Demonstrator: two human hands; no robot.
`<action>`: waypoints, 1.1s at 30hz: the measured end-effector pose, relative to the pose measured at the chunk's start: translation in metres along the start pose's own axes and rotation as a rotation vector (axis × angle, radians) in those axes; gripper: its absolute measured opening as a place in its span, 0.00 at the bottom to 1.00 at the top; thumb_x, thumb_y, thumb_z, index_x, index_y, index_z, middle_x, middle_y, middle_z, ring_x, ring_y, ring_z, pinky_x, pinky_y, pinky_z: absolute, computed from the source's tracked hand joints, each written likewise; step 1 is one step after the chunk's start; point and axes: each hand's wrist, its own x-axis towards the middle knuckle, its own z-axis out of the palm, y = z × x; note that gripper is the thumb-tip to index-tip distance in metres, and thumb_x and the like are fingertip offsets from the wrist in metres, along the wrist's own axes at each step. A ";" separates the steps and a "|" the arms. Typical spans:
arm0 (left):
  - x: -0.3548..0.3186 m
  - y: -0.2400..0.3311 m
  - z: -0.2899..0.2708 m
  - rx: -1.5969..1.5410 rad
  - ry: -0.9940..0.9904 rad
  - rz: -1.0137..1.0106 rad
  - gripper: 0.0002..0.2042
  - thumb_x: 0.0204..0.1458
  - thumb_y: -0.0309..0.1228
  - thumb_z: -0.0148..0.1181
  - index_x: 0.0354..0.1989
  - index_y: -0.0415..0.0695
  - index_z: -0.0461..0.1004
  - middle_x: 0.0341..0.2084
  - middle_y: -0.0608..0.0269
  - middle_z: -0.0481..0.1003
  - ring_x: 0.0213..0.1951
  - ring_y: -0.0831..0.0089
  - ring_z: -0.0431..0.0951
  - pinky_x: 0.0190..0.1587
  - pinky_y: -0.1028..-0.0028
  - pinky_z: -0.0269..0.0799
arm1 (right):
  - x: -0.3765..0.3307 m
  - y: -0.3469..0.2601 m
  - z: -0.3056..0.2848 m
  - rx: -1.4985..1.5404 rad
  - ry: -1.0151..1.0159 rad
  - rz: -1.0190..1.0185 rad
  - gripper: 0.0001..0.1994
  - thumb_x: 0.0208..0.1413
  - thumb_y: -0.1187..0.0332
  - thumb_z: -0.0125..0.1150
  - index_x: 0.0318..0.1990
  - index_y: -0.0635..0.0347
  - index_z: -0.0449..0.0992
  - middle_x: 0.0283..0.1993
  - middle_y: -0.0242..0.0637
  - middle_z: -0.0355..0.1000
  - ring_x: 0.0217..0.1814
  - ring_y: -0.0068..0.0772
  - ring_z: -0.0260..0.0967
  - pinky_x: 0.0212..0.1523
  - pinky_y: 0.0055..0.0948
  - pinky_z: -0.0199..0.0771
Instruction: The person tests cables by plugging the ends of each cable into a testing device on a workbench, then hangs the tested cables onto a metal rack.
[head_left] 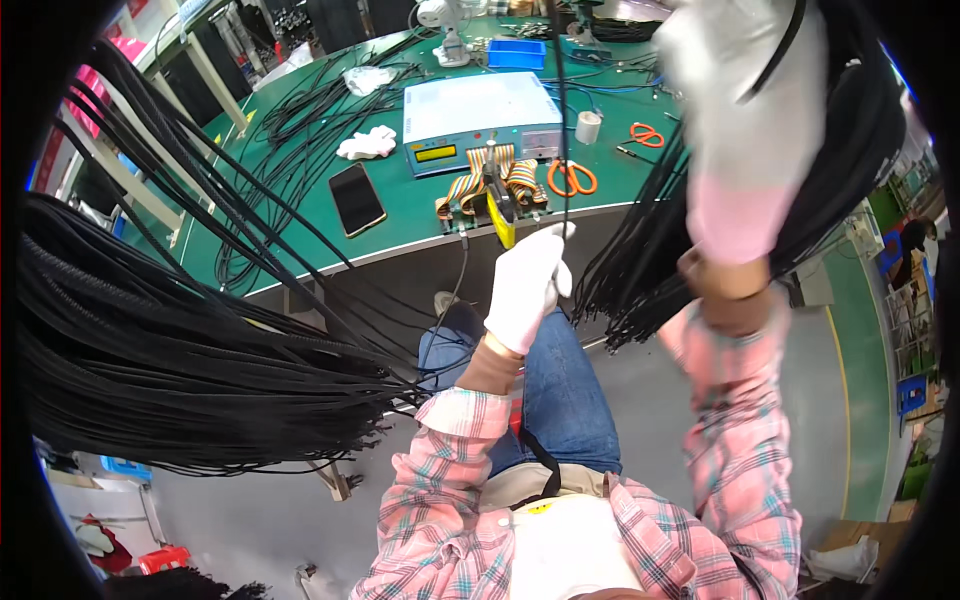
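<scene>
My left hand (525, 288), in a white glove, is closed around a thin black cable (565, 120) that runs up out of the top of the view. It is just in front of the table edge, above my lap. My right hand (745, 110), gloved in white with a pink cuff, is raised high on the right and smeared by motion. Another stretch of black cable (785, 55) crosses it; whether the fingers grip it is unclear. Near my left hand, a test fixture with a yellow part (502, 220) and striped ribbon cables (525, 182) sits at the table edge.
A light-blue tester box (480, 105) stands on the green table (300, 185). Around it lie a phone (357, 200), orange-handled scissors (572, 178) and white gloves (368, 143). Thick black cable bundles hang at left (180, 350) and right (650, 250).
</scene>
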 end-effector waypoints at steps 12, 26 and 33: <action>0.010 -0.052 -0.104 -0.251 0.252 -0.463 0.11 0.57 0.32 0.54 0.36 0.38 0.79 0.15 0.64 0.72 0.09 0.82 0.56 0.12 0.81 0.48 | -0.165 0.087 -0.191 -1.195 0.677 0.499 0.10 0.56 0.68 0.58 0.39 0.64 0.81 0.20 0.26 0.66 0.19 0.15 0.55 0.20 0.14 0.52; -0.023 -0.097 -0.077 0.099 0.332 -0.270 0.13 0.58 0.34 0.53 0.29 0.39 0.78 0.13 0.66 0.70 0.08 0.81 0.54 0.11 0.80 0.45 | -0.183 0.105 -0.196 -0.961 0.704 0.548 0.12 0.60 0.68 0.53 0.37 0.65 0.82 0.16 0.23 0.60 0.17 0.14 0.48 0.19 0.16 0.45; -0.063 -0.143 -0.044 -0.812 0.018 -1.267 0.11 0.60 0.34 0.50 0.30 0.40 0.74 0.35 0.49 0.79 0.07 0.78 0.50 0.09 0.79 0.42 | -0.195 0.116 -0.174 -1.028 0.658 0.515 0.13 0.61 0.71 0.48 0.44 0.69 0.78 0.16 0.22 0.57 0.18 0.13 0.47 0.20 0.15 0.47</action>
